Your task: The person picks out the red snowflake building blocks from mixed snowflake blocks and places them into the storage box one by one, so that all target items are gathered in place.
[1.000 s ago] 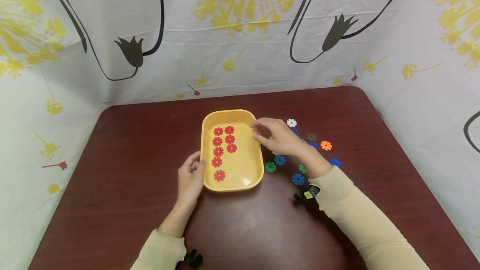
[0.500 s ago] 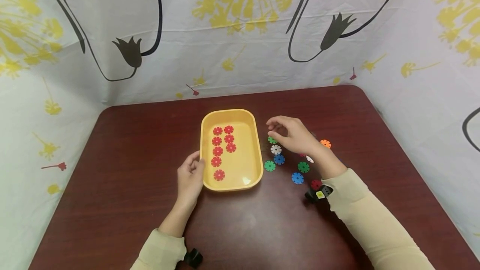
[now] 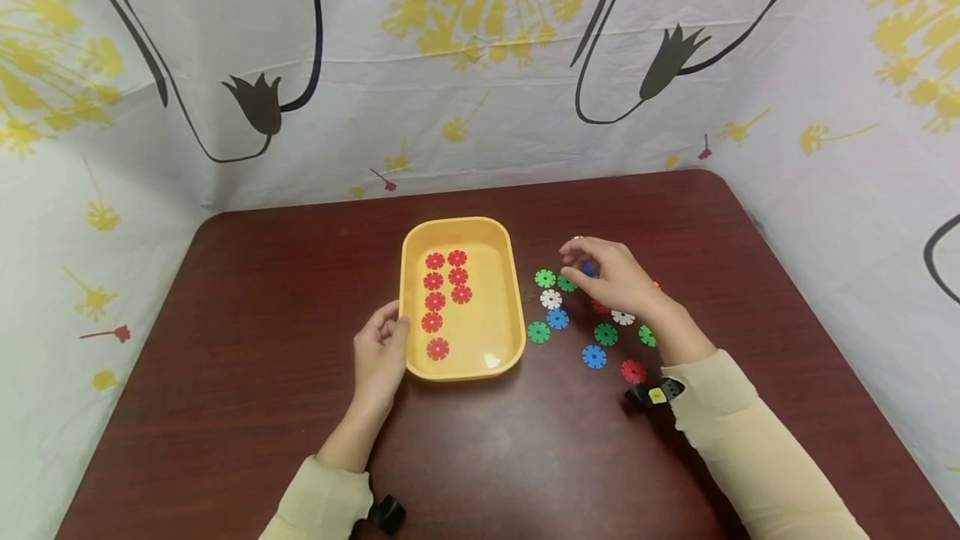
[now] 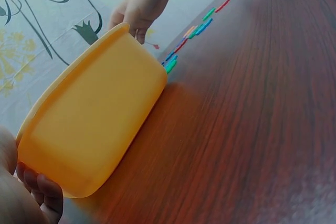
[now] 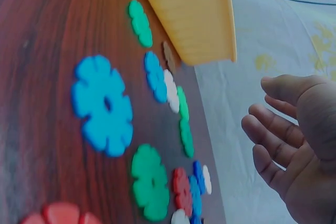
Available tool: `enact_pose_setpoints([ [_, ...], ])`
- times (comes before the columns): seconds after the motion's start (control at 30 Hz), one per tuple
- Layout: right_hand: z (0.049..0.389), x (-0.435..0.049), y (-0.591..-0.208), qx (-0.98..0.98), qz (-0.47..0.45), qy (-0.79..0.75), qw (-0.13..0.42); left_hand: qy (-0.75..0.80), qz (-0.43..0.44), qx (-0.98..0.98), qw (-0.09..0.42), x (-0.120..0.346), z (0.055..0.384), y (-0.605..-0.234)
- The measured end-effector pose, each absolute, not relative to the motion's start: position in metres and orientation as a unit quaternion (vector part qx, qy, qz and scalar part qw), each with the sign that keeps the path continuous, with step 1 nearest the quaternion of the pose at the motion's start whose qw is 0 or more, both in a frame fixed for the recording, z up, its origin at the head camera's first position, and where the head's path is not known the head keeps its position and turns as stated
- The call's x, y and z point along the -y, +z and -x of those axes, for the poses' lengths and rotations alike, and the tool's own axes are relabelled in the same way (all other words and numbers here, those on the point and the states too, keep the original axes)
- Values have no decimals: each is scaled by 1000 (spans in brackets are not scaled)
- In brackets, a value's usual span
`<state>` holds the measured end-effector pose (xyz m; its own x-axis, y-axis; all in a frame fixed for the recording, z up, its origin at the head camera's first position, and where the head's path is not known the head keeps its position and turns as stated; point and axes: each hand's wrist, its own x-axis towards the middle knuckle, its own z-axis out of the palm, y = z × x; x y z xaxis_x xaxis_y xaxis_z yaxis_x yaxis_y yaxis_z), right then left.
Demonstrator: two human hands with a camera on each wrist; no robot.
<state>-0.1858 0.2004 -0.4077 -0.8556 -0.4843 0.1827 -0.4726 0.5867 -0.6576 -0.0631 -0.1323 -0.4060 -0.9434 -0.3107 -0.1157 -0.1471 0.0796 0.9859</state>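
My left hand point(image 3: 380, 352) grips the left side of a yellow plastic tray point(image 3: 491, 327), thumb at the rim; in the left wrist view its curled fingers point(image 4: 50, 190) touch the tray's outer wall. Red notched plastic discs point(image 3: 435, 302) lie flat in the tray in two columns, the left one longer. My right hand point(image 3: 618, 280) hovers over the loose discs right of the tray. Its fingers are loosely bent and hold nothing, as the right wrist view shows. A dark blue disc point(image 3: 590, 268) shows beneath them. The hand and forearm hide part of the pile.
Green point(image 3: 538, 332), blue point(image 3: 594, 357), white point(image 3: 551, 299) and red discs point(image 3: 633, 371) are scattered right of the tray. A brown disc point(image 5: 168, 56) lies close to the tray wall. The dark red table point(image 3: 300, 273) meets a patterned cloth point(image 3: 487, 140) at its back edge.
My right hand has moved right, from above the tray's right rim to over the loose discs, uncovering green and white ones. The left hand and the red discs stay in place.
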Motion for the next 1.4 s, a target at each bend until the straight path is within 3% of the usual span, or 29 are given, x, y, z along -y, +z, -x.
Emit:
enact_pose_setpoints([
  [0.73,179,-242,-430,-917,247,-310,47,-662,-156,731,62,133,63,-408],
  [1.13,178,-253,-430,-921,239,-285,113,-657,-157,734,62,134,64,-408],
  [1.4,180,-254,-430,-927,218,-276,128,-655,-159,737,61,133,64,-408],
])
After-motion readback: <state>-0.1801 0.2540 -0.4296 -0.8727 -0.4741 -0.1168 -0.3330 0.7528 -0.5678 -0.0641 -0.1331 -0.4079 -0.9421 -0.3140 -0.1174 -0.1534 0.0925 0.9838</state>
